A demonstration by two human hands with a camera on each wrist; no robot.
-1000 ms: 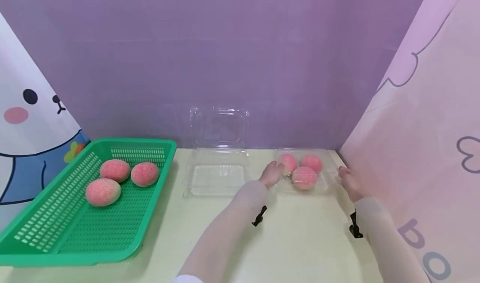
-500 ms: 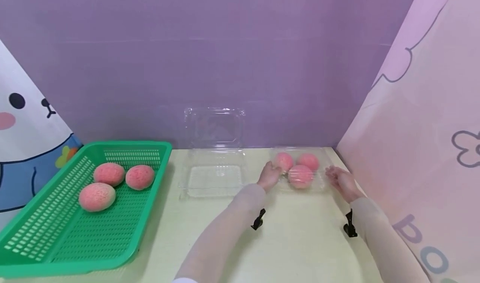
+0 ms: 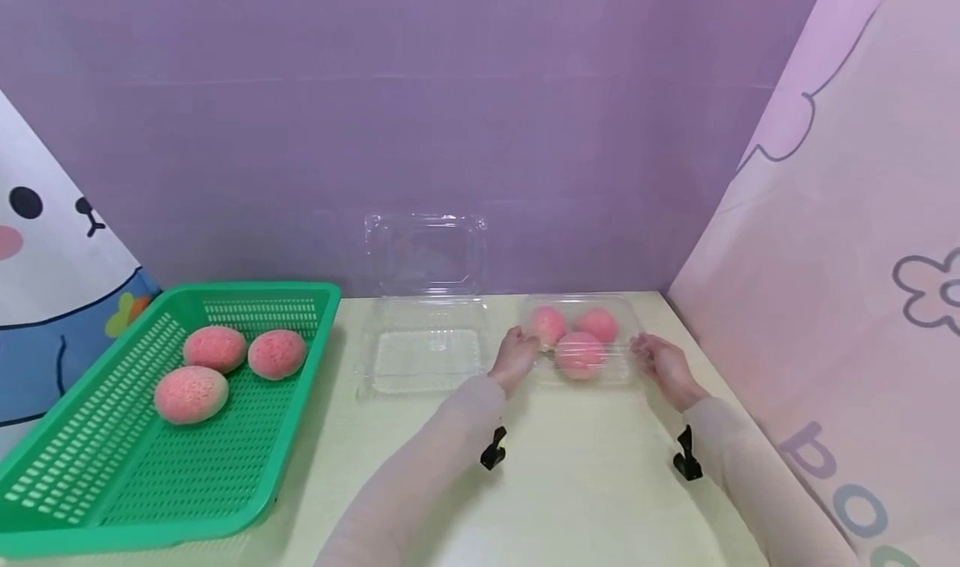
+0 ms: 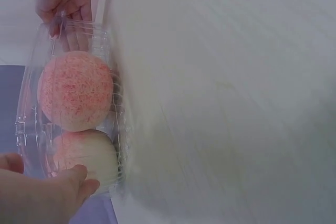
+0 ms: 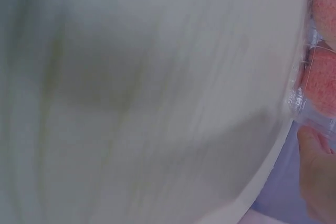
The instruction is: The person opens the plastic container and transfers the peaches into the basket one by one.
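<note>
A clear plastic clamshell box [image 3: 618,368] with its lid down holds three pink, rough-coated round buns [image 3: 580,356] at the right of the table. My left hand [image 3: 514,358] grips its left side, the fingers lying along the wall in the left wrist view. At the opposite side, my right hand [image 3: 666,371] pinches the box's edge between thumb and fingers. The left wrist view shows two of the buns through the plastic, pale on their lower side. Only part of the box and of my right hand [image 5: 317,179] shows in the right wrist view.
Left of the held box stands another clear clamshell box [image 3: 427,358], its lid raised against the purple backdrop [image 3: 480,133]. A green perforated basket [image 3: 202,467] with three more pink buns [image 3: 191,394] stands at the far left. A pale printed panel [image 3: 840,258] borders the right.
My right hand has come in to the right side of the filled box and taken hold of it. Both hands have shifted the box a little to the left.
</note>
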